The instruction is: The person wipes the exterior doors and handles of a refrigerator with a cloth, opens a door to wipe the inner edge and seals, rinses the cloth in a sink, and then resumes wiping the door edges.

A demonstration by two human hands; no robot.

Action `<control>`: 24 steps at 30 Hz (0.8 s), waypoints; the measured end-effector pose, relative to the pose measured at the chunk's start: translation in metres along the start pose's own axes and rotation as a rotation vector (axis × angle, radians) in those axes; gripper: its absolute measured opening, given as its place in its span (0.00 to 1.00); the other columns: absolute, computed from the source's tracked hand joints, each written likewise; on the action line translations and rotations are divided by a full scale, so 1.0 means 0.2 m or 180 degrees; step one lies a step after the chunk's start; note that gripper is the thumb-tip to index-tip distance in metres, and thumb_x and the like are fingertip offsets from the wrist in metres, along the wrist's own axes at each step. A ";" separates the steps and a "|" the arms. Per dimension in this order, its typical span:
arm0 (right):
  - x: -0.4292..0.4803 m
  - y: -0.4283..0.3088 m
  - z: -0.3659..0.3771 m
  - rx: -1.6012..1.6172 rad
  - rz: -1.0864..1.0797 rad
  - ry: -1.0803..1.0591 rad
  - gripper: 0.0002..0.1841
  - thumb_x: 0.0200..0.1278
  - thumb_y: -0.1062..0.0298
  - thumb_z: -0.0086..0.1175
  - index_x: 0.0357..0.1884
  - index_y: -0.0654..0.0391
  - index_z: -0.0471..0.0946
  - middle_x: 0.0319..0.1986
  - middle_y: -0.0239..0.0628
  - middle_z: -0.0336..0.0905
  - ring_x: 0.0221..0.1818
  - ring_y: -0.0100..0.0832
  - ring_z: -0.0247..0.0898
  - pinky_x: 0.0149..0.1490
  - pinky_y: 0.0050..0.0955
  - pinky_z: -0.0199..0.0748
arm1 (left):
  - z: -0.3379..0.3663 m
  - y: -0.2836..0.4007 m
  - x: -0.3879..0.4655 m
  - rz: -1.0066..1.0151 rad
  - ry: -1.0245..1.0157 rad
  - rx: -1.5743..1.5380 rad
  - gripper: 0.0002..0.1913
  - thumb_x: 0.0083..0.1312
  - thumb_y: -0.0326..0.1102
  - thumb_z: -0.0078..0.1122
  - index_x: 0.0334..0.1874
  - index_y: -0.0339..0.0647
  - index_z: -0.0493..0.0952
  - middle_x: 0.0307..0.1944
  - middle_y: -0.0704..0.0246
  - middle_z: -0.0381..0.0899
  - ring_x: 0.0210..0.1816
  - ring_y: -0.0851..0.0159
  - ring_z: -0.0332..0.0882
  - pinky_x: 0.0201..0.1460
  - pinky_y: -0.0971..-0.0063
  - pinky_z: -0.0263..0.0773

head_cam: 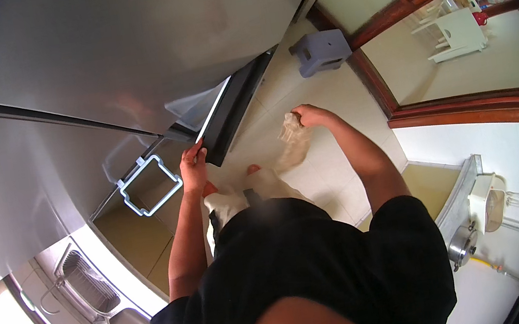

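My left hand [194,164] is at the lower corner of a grey refrigerator door or drawer front [200,35], its fingers on the edge beside a pale strip; how firmly they grip cannot be told. Behind that edge a dark gasket side [241,107] and a clear plastic bin [196,108] show. My right hand [310,115] holds a crumpled beige cloth [294,141], which hangs down over the tiled floor. A light blue plastic frame [150,186] hangs from the edge of the lower grey panel, left of my left hand.
A purple-grey plastic stool [323,52] stands by the wood-framed glass partition [391,102]. A steel double sink [91,282] is at the lower left. At the right are a lidded steel pot [463,244] and a cream plastic container [487,203].
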State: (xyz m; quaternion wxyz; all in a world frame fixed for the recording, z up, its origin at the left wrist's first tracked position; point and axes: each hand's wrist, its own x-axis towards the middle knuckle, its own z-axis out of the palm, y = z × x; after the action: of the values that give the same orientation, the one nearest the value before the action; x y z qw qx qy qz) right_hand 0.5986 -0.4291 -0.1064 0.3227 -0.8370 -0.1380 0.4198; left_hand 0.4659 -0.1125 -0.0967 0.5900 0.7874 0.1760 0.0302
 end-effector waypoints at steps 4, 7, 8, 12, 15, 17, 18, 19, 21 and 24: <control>-0.09 -0.14 0.08 0.2508 -0.0243 0.0721 0.14 0.50 0.75 0.40 0.42 0.59 0.68 0.38 0.33 0.71 0.38 0.30 0.65 0.44 0.26 0.61 | -0.02 -0.04 -0.02 -0.0083 -0.0082 -0.0068 0.12 0.54 0.29 0.51 0.42 0.41 0.73 0.32 0.66 0.70 0.35 0.69 0.68 0.40 0.82 0.61; -0.01 -0.24 0.03 0.2664 -0.0465 0.2262 0.19 0.50 0.76 0.39 0.48 0.59 0.63 0.45 0.36 0.65 0.47 0.30 0.60 0.50 0.26 0.57 | -0.03 -0.01 -0.04 -0.0182 -0.0103 -0.0049 0.13 0.54 0.29 0.51 0.43 0.40 0.72 0.32 0.66 0.69 0.34 0.69 0.68 0.39 0.82 0.61; 0.04 -0.27 -0.03 0.2777 -0.0614 0.2267 0.22 0.50 0.77 0.37 0.51 0.58 0.60 0.48 0.35 0.62 0.50 0.29 0.56 0.53 0.24 0.54 | -0.03 -0.01 -0.05 -0.0150 -0.0206 0.0019 0.13 0.56 0.30 0.49 0.44 0.41 0.71 0.33 0.70 0.67 0.35 0.73 0.66 0.37 0.83 0.62; 0.35 -0.28 -0.24 0.2463 -0.0550 0.2677 0.29 0.49 0.72 0.41 0.57 0.56 0.51 0.55 0.41 0.48 0.58 0.34 0.45 0.58 0.26 0.45 | -0.01 -0.05 -0.07 -0.0087 -0.0379 0.0096 0.13 0.57 0.31 0.48 0.46 0.41 0.70 0.33 0.74 0.64 0.35 0.76 0.65 0.36 0.84 0.64; 0.52 -0.40 -0.25 0.2194 -0.0057 0.2588 0.31 0.45 0.66 0.46 0.54 0.61 0.51 0.57 0.52 0.41 0.59 0.45 0.40 0.60 0.32 0.42 | 0.00 -0.02 -0.11 0.0054 -0.0387 -0.0056 0.13 0.57 0.31 0.49 0.45 0.41 0.70 0.33 0.74 0.64 0.35 0.76 0.65 0.35 0.85 0.65; 0.51 -0.38 -0.19 0.0901 -0.0367 0.2517 0.30 0.44 0.68 0.46 0.52 0.63 0.53 0.52 0.54 0.51 0.54 0.47 0.50 0.57 0.35 0.50 | 0.00 0.01 -0.11 -0.0005 -0.0390 0.0043 0.13 0.57 0.30 0.49 0.45 0.40 0.70 0.33 0.73 0.64 0.35 0.76 0.65 0.36 0.85 0.63; 0.52 -0.34 -0.10 0.0763 -0.0599 0.2724 0.26 0.45 0.70 0.46 0.50 0.63 0.56 0.46 0.55 0.60 0.48 0.49 0.58 0.52 0.38 0.57 | 0.00 0.09 -0.13 -0.0322 -0.0330 -0.0099 0.13 0.55 0.29 0.50 0.44 0.40 0.71 0.33 0.70 0.66 0.36 0.72 0.66 0.39 0.83 0.62; 0.51 -0.33 0.04 0.0361 -0.0555 0.2933 0.23 0.49 0.71 0.45 0.49 0.63 0.56 0.44 0.55 0.60 0.47 0.49 0.59 0.50 0.38 0.59 | 0.01 0.13 -0.13 -0.0599 -0.0259 -0.0276 0.13 0.54 0.29 0.50 0.43 0.40 0.72 0.34 0.67 0.69 0.37 0.69 0.67 0.42 0.81 0.61; 0.33 -0.46 0.33 -0.0057 -0.0424 0.2147 0.17 0.51 0.74 0.41 0.45 0.63 0.58 0.42 0.55 0.60 0.44 0.50 0.60 0.45 0.41 0.61 | -0.01 0.03 -0.14 -0.0091 -0.0100 0.0036 0.13 0.54 0.29 0.50 0.43 0.41 0.72 0.34 0.67 0.69 0.36 0.70 0.67 0.41 0.81 0.61; 0.04 -0.54 0.71 0.0399 -0.1268 0.1997 0.15 0.51 0.74 0.41 0.44 0.63 0.61 0.38 0.52 0.66 0.42 0.50 0.62 0.43 0.38 0.63 | 0.02 0.02 -0.11 -0.0151 -0.0184 -0.0145 0.13 0.56 0.29 0.49 0.45 0.40 0.71 0.29 0.72 0.65 0.34 0.74 0.65 0.38 0.84 0.60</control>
State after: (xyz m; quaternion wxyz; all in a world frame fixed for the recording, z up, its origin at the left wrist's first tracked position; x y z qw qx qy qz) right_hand 0.4950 -0.2824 -0.1028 0.4752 -0.8603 -0.1666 0.0795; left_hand 0.4467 -0.1237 -0.0901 0.6132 0.7699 0.1767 -0.0025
